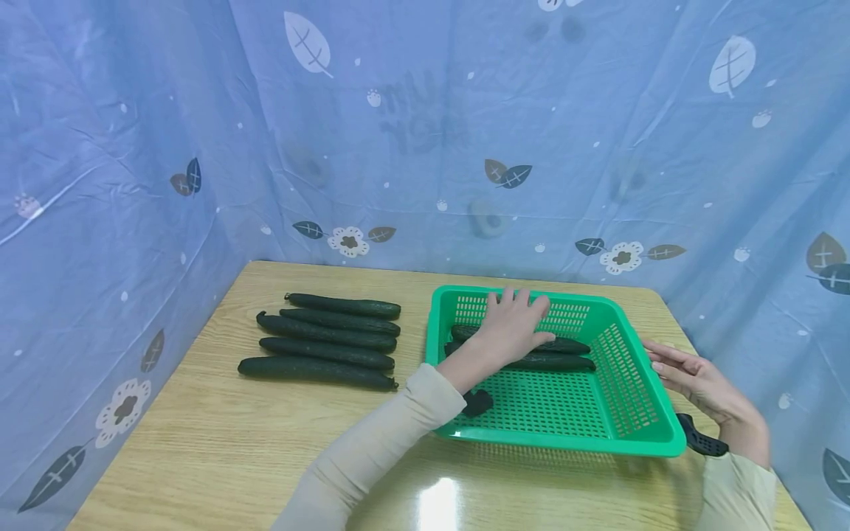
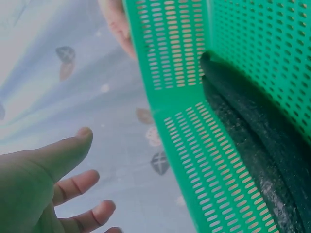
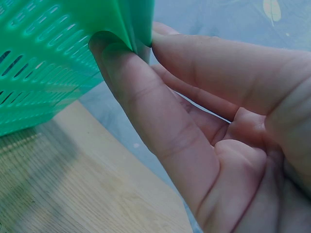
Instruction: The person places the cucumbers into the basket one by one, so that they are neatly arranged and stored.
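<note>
Dark green cucumbers (image 1: 558, 362) lie side by side in the back part of a green plastic basket (image 1: 558, 443), partly covered by my left hand (image 1: 506, 333) in the head view. That hand hovers over them with its fingers spread and holds nothing. In the left wrist view its thumb and fingers are apart from the basket wall. My right hand (image 1: 707, 387) is at the basket's right side. The right wrist view shows its thumb and a finger (image 3: 160, 121) pinching the rim there.
Several more cucumbers (image 1: 328, 336) lie in a loose row on the wooden table (image 1: 199, 442), left of the basket. A blue patterned cloth (image 1: 412, 147) hangs behind and at both sides. Black straps are on both wrists.
</note>
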The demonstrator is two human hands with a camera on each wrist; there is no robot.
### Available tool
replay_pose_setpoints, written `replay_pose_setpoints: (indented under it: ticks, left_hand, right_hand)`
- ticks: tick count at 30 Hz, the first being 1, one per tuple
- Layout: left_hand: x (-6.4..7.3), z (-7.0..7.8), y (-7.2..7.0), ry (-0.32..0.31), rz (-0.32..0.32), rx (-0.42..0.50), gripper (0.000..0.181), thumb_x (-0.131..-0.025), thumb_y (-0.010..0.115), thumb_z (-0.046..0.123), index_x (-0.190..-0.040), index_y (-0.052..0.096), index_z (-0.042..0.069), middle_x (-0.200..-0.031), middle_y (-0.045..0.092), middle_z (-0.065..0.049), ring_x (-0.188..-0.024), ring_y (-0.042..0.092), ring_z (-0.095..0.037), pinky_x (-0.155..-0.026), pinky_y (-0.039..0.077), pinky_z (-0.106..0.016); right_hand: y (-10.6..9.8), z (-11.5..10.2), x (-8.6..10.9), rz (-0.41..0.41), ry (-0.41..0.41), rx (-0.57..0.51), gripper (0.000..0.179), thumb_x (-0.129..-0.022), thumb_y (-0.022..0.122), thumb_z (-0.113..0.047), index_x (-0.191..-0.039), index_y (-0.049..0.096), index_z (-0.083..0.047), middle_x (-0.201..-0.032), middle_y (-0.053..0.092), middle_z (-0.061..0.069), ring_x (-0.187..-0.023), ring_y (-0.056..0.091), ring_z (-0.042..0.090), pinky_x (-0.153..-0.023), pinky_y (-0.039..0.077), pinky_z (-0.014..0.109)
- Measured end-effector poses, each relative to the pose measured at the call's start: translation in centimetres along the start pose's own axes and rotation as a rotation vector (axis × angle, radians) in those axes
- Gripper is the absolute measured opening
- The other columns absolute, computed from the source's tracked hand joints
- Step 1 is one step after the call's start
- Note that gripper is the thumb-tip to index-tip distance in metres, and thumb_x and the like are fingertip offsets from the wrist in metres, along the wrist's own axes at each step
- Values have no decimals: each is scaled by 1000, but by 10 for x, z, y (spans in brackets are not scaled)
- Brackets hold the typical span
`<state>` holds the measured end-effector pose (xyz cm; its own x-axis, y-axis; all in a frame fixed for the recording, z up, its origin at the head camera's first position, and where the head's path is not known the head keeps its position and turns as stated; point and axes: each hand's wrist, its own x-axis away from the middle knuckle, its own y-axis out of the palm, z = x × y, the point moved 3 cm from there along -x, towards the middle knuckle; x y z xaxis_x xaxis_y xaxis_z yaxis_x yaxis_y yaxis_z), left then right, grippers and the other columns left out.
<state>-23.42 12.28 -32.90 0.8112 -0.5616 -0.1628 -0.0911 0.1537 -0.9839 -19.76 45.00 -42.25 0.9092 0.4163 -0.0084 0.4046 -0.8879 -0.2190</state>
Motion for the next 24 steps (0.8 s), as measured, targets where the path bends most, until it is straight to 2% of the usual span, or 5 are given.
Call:
replay_pose_setpoints:
  ticks: [9,18,24]
  left_hand:
    - [16,-12,-12,-15,43,30,35,-88,48,57,-106,46,28,-104,46,6,-88,34,-16,-74,28,-31]
    - [33,-24,-13,-19,65,68,36,-88,50,55,-110,48,27,-102,47,5,-89,36,-16,-74,29,-31]
    - [45,-39,-15,-40,69,92,35,-88,50,54,-110,49,27,-102,46,5,-90,35,-17,-78,30,-35]
  right_hand:
    - [0,-2,0,-12,-25,-51,48,-98,34,5,-145,29,-5,-127,51,-21,-113,49,-9,-85,45,11]
    - [0,-1,1,-11,-22,-34,48,-98,34,4,-145,28,-5,-128,50,-21,-113,48,-10,-85,44,10]
    - [1,-1,0,-13,-16,-43,48,-98,34,4,-145,29,-6,-127,50,-21,-113,49,-10,-85,44,11]
